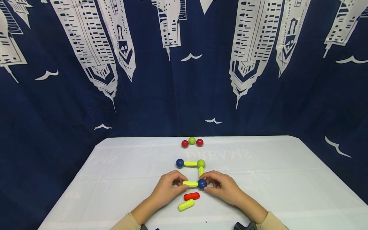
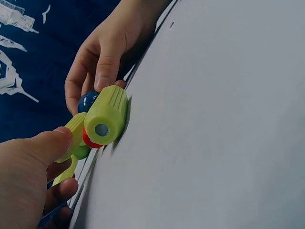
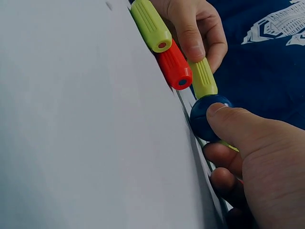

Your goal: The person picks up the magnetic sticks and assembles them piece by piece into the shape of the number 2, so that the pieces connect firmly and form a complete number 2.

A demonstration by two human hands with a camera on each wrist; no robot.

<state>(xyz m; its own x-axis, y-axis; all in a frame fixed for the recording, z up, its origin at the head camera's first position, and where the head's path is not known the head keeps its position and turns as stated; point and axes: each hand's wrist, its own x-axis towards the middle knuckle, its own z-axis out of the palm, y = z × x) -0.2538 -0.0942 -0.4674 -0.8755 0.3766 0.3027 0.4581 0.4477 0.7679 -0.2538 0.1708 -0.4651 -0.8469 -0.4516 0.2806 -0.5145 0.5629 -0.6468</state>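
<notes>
My left hand (image 1: 169,187) pinches a yellow-green rod (image 1: 190,184) near its left end. The rod's right end meets a dark blue ball (image 1: 202,184), which my right hand (image 1: 225,187) holds between thumb and fingers. Behind that ball a second yellow-green rod (image 1: 201,171) runs back to a green ball (image 1: 201,163). From there another yellow-green rod (image 1: 190,164) leads left to a blue ball (image 1: 180,163). In the right wrist view my thumb presses the blue ball (image 3: 202,119), against the end of the rod (image 3: 204,78).
Just in front of the hands lie a red rod (image 1: 191,196) and a loose yellow-green rod (image 1: 186,205). Two red balls (image 1: 185,144) (image 1: 199,142) and a green ball (image 1: 192,140) stand at the back of the white table (image 1: 129,166). A dark blue cloth (image 1: 149,105) hangs behind.
</notes>
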